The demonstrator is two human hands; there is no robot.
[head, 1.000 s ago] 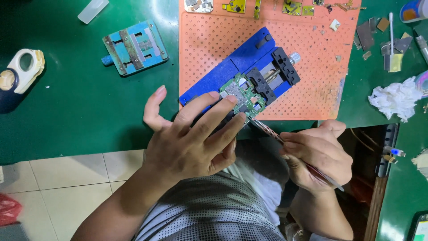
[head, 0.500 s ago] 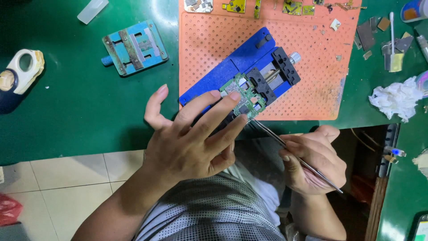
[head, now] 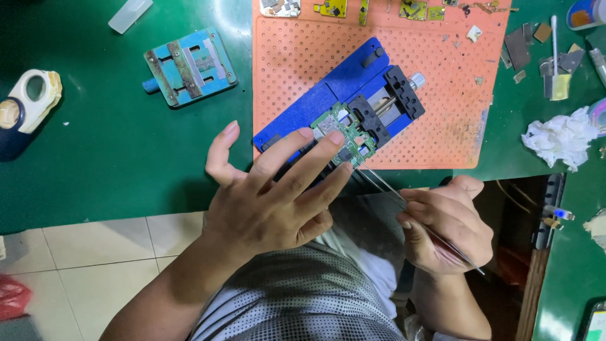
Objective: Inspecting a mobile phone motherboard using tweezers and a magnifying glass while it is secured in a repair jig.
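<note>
A small green circuit board (head: 343, 131) is clamped in a blue holder (head: 344, 88) with black jaws, lying on an orange perforated mat (head: 435, 76). My left hand (head: 271, 189) rests with its fingertips on the board and the holder's near edge. My right hand (head: 449, 224) sits below the table edge and grips thin metal tweezers (head: 385, 184), whose tips reach the board's lower right corner.
A second, light-blue board holder (head: 189, 65) lies on the green table (head: 95, 145) at upper left. A white-and-dark tool (head: 25, 107) sits at the far left. Crumpled white tissue (head: 558, 140) and small metal parts (head: 543, 47) lie at right.
My right hand has shifted slightly down and right, and the tweezers now show more length between hand and board. My left hand has stayed on the board.
</note>
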